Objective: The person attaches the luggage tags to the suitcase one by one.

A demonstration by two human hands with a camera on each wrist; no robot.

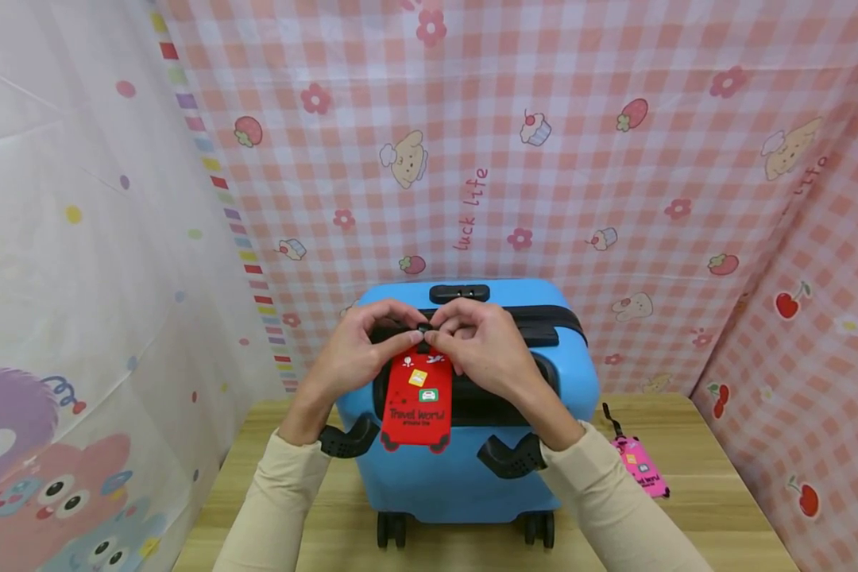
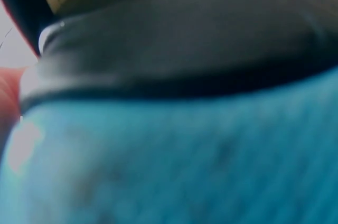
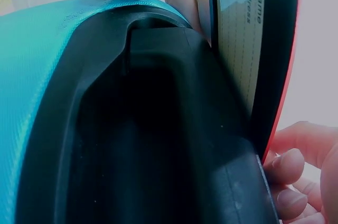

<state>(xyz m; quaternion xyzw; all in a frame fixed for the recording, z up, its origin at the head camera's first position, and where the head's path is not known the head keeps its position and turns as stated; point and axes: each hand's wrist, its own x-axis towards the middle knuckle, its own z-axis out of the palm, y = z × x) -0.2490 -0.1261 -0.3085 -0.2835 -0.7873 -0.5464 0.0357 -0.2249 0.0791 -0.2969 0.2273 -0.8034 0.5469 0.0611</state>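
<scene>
Both of my hands meet at the top of the blue suitcase (image 1: 465, 469) in the head view: my left hand (image 1: 357, 349) and right hand (image 1: 482, 345) pinch the black strap (image 1: 423, 332) of the red luggage tag (image 1: 417, 401), which hangs down over the recessed black handle well. At about four o'clock from the suitcase a pink luggage tag (image 1: 642, 467) lies on the wooden table (image 1: 715, 477).

From the left wrist, everything is blurred; only the blue shell (image 2: 185, 171) and a dark band (image 2: 185, 39) across twelve o'clock show.

From the right wrist, the red tag's back (image 3: 248, 39), with its name card, stands at one o'clock beside the black well (image 3: 148, 145); my curled fingertips (image 3: 288, 168) touch its lower edge at four o'clock.
</scene>
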